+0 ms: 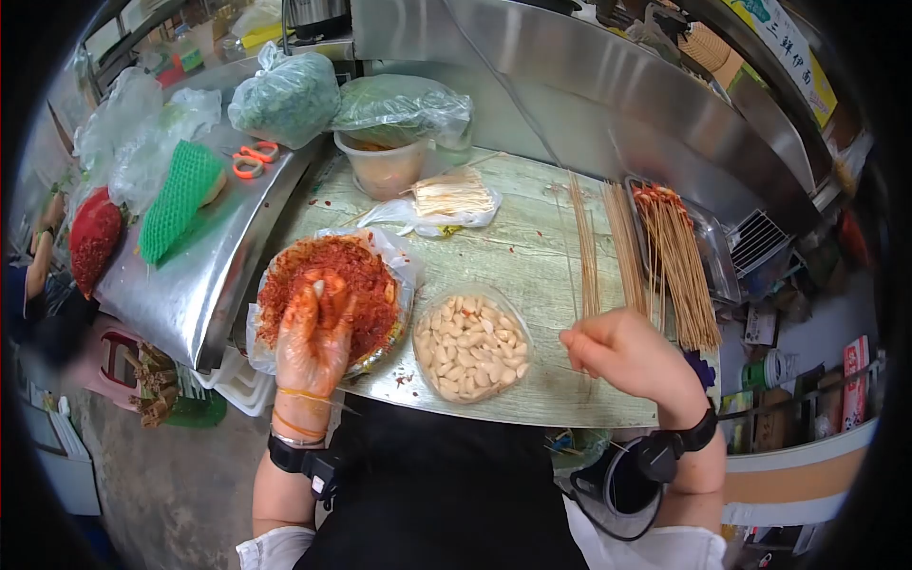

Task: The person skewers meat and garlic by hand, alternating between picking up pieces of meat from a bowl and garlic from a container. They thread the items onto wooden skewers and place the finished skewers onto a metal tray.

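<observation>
My left hand, in a clear plastic glove smeared red, is over a bowl of red chili mixture lined with a plastic bag. Its fingers are curled together, with a small whitish spot among them that I cannot make out. Right of that bowl is a clear tub of peeled garlic cloves. My right hand is bare, thumb and fingers pinched together above the table's right side. Whatever it pinches is too thin or hidden to tell. Thin wooden skewers lie just beyond and beneath it.
A metal tray at right bears many skewers with red-coated tips. At the back are a bundle of pale sticks and a bag-covered tub. Orange-handled scissors and a green mesh-wrapped item lie on the steel counter at left.
</observation>
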The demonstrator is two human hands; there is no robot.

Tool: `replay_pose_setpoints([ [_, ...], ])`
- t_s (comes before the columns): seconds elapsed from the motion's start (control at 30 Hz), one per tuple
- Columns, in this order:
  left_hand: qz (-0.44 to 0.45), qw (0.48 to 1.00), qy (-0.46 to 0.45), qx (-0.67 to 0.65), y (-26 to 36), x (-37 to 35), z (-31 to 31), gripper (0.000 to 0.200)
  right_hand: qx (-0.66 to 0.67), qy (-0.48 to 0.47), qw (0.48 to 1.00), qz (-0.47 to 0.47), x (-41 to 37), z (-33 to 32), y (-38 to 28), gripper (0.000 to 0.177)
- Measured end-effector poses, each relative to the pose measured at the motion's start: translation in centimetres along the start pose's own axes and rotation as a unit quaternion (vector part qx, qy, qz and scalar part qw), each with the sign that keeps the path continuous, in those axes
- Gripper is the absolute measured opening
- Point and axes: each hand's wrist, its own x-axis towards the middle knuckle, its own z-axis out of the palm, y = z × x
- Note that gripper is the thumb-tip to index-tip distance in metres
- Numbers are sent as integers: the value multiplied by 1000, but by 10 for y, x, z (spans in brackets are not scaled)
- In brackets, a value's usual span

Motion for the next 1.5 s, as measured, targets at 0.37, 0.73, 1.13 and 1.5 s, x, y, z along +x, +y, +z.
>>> replay_pose_setpoints([
  [0.37, 65, 990, -119, -47, 27, -11, 77, 29, -463, 118, 878, -38, 36, 78, 20, 6],
  [0.73, 82, 991, -82, -65, 37, 18, 83, 21, -392, 224, 883, -128, 21, 75, 22, 0],
  [1.13, -94, 986, -118, -71, -126, 37, 68, 24, -462, 259, 840, -113, 17, 99, 19, 7],
  [1.5, -92, 972, -208, 58, -125, 38, 61, 33, 344, 476, 808, 56, -95, 77, 110, 12],
])
